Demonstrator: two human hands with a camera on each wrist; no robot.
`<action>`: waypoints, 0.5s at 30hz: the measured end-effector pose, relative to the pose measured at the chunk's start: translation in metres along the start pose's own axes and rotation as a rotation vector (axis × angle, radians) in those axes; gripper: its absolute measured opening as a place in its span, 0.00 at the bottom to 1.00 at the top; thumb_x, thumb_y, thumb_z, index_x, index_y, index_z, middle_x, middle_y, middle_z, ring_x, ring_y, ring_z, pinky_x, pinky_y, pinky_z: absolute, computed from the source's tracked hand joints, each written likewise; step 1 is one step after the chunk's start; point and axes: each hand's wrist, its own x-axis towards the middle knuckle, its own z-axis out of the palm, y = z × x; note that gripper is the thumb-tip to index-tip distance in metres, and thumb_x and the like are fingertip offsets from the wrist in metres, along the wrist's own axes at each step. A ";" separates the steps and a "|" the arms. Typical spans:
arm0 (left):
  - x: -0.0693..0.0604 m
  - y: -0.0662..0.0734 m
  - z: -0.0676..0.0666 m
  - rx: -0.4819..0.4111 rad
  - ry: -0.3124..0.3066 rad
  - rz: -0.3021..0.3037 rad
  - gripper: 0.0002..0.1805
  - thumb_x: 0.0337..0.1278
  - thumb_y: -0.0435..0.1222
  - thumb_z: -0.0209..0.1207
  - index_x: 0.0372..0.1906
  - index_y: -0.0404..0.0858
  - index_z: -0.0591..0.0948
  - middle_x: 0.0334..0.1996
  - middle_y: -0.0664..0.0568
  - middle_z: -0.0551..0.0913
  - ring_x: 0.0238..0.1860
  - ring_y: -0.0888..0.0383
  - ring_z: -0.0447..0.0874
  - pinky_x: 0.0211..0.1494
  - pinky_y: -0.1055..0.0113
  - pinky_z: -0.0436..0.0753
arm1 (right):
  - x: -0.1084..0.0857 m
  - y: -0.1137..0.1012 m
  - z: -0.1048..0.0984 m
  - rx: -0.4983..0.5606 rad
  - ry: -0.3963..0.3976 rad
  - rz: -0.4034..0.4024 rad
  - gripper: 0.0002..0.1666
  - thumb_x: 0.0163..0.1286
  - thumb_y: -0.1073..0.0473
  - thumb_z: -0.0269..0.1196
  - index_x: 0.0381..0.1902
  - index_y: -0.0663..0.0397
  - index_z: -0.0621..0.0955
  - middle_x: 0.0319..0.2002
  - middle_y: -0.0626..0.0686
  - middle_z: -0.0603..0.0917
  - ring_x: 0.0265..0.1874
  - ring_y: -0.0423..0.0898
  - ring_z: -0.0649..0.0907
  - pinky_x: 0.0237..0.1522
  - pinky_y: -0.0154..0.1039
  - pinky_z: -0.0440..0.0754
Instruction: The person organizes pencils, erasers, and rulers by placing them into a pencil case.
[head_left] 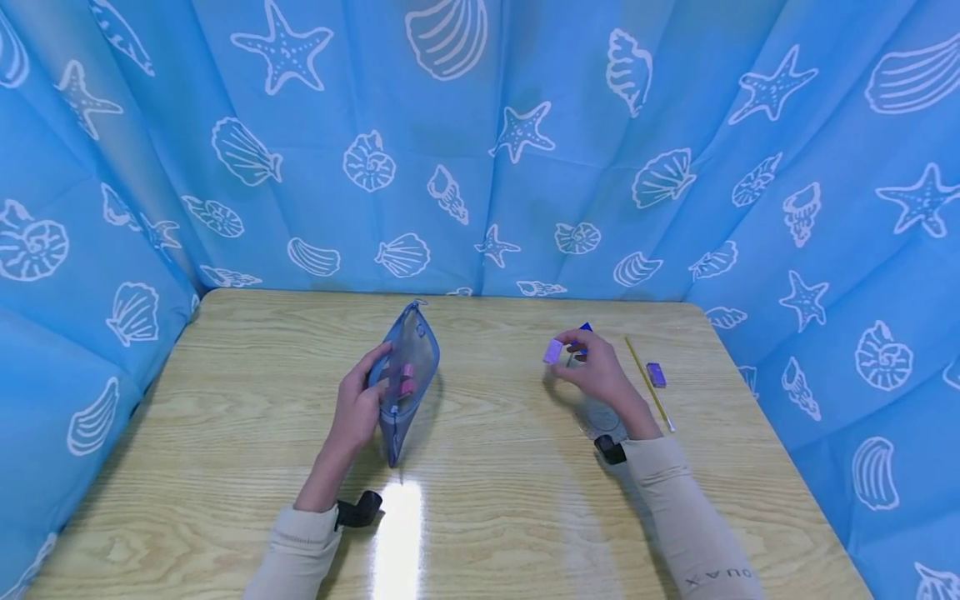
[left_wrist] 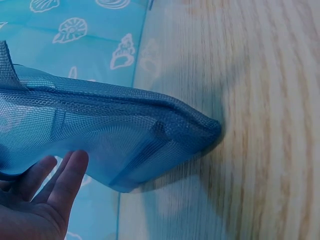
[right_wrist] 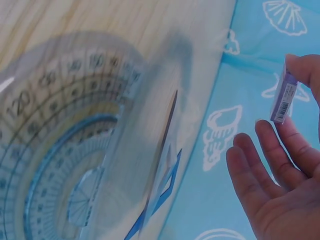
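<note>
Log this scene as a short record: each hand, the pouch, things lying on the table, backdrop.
Left hand: holds the blue mesh pouch
Pouch state: mouth open, pink item inside
Right hand: pinches a small purple block, raised off the table
Lying on table: clear protractor, thin yellow stick, dark purple item, blue object (partly hidden)
Backdrop: blue curtain with white shells and starfish

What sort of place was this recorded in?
Probably a small curtained-off workspace indoors: a wood-grain table with blue seashell-print curtains behind it and at both sides, and a mesh pouch held over it.
</note>
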 end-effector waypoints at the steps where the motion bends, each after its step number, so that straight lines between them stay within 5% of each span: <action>1: 0.000 0.000 0.000 0.001 0.000 0.000 0.39 0.53 0.23 0.45 0.75 0.40 0.68 0.75 0.37 0.65 0.73 0.38 0.65 0.69 0.44 0.69 | 0.000 -0.001 0.001 0.002 -0.002 -0.003 0.27 0.63 0.64 0.71 0.59 0.65 0.79 0.56 0.66 0.80 0.56 0.66 0.78 0.59 0.61 0.76; 15: -0.002 0.001 -0.002 0.008 0.002 0.008 0.38 0.56 0.24 0.45 0.76 0.39 0.67 0.75 0.37 0.65 0.72 0.37 0.67 0.67 0.45 0.70 | 0.005 -0.018 0.021 0.014 -0.042 -0.039 0.27 0.63 0.62 0.71 0.59 0.61 0.79 0.58 0.62 0.79 0.59 0.66 0.78 0.58 0.60 0.77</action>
